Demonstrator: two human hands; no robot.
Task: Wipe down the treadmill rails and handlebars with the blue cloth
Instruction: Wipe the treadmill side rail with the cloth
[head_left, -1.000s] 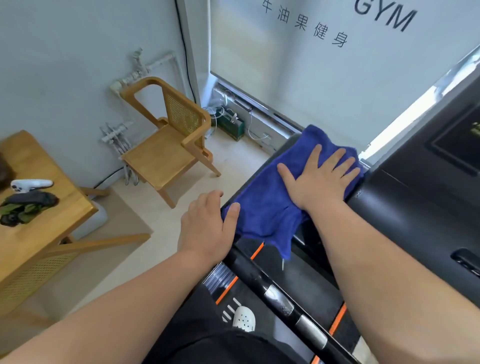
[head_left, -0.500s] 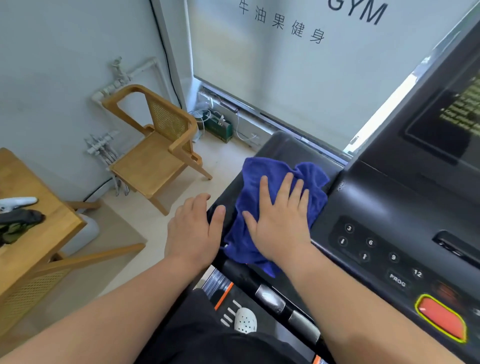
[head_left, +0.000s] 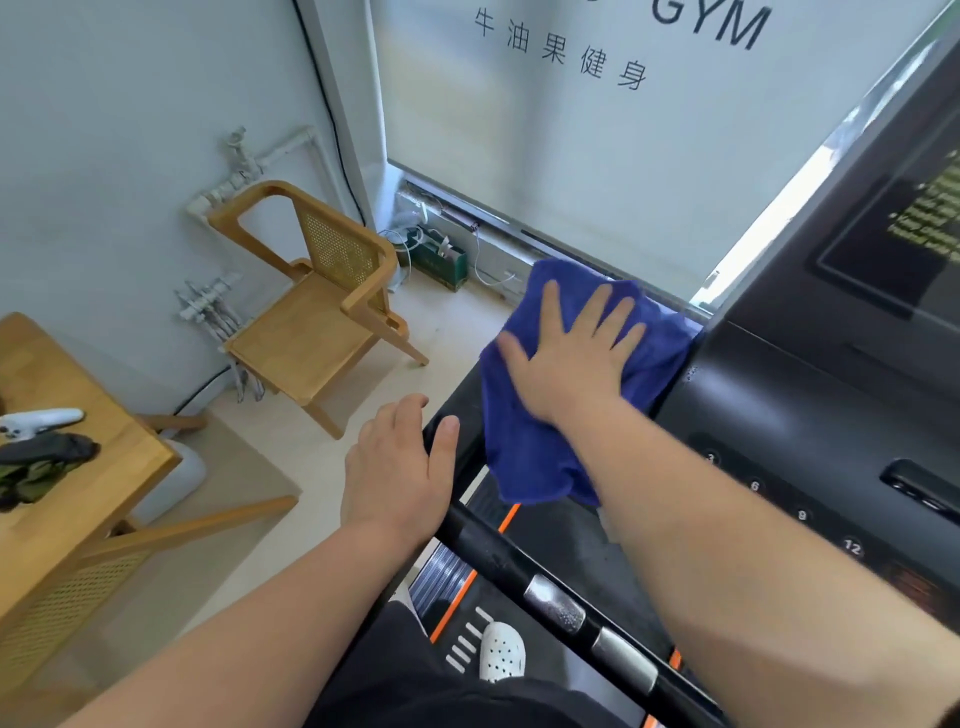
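Note:
The blue cloth (head_left: 524, 457) lies over the black left side rail (head_left: 466, 400) of the treadmill, next to the console (head_left: 779, 415). My right hand (head_left: 566, 358) presses flat on the cloth with its fingers spread, near the rail's far end. My left hand (head_left: 397, 467) grips the rail's outer edge just behind the cloth, thumb on top, fingers curled over the side. A black handlebar (head_left: 556, 608) with silver sensor plates runs across below my right forearm.
A wooden chair (head_left: 311, 332) stands on the floor to the left of the treadmill. A wooden table (head_left: 62, 499) with a white controller and dark items is at the far left. The frosted window is straight ahead. My white shoe (head_left: 501, 657) is on the deck.
My right hand pulled the cloth back along the rail toward me, then pushed it forward again to the far end. My left hand stayed on the rail.

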